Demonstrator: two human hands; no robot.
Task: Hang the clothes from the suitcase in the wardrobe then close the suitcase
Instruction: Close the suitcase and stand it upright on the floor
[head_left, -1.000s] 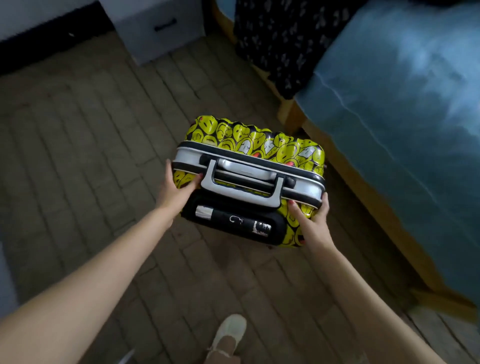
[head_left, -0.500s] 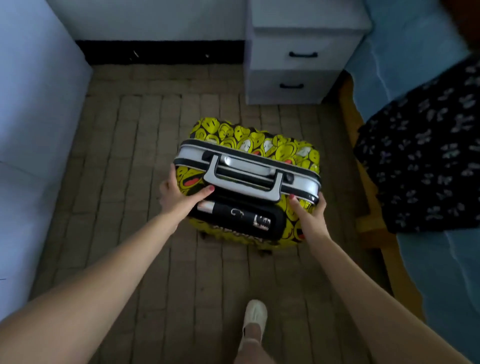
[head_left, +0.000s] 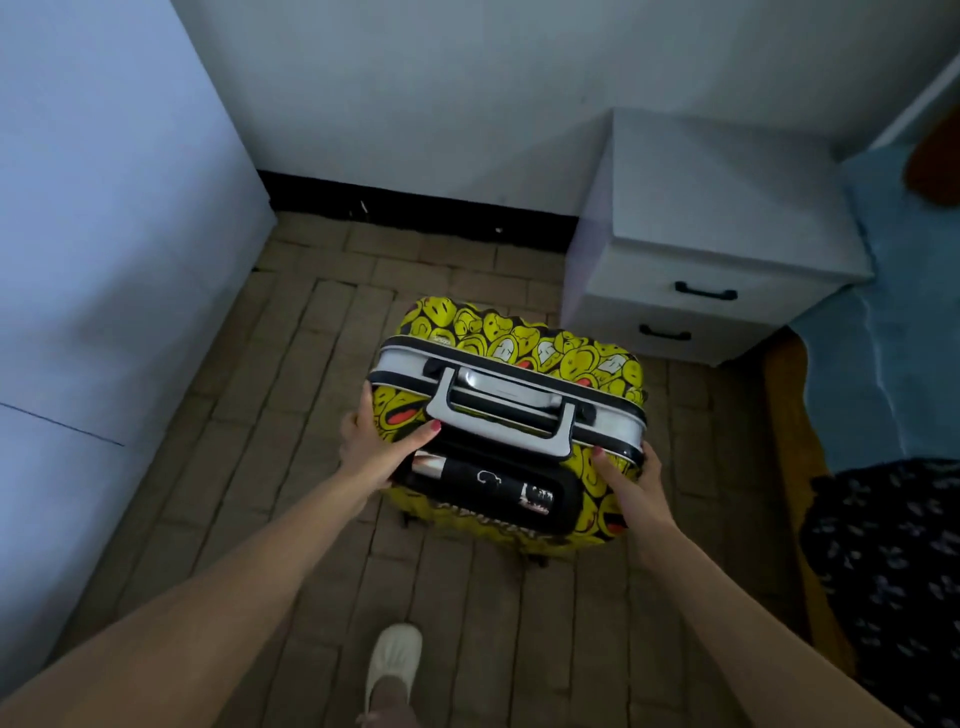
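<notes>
— Where's the suitcase (head_left: 511, 358) now?

— Upright on the brick-patterned floor (head_left: 291, 374), between the pale wardrobe panel (head_left: 104, 260) on the left and the white nightstand (head_left: 717, 249) on the right. It's the yellow one printed all over with smiley faces.

— Open or closed?

— Closed. The two shells meet along the silver frame band, so whatever is inside can't be seen. The silver carry handle (head_left: 501, 415) lies flat across the top, and a black pull-handle housing sits on the near side.

— And the hands?

— Both on it. The left hand (head_left: 371, 447) grips the near left corner, its fingers (head_left: 358, 415) curled round the side and the thumb laid across the top by the handle. The right hand (head_left: 634, 486) clasps the near right corner, thumb on top and fingers wrapped round the edge.

— The nightstand's drawers?

— Two, both shut, each with a dark handle.

— Anything else nearby?

— A bed (head_left: 883, 332) with a blue sheet along the right, with a dark patterned cloth (head_left: 883, 561) lying on it. One foot in a pale slipper (head_left: 392, 662) stands on the floor, well behind the suitcase.
</notes>
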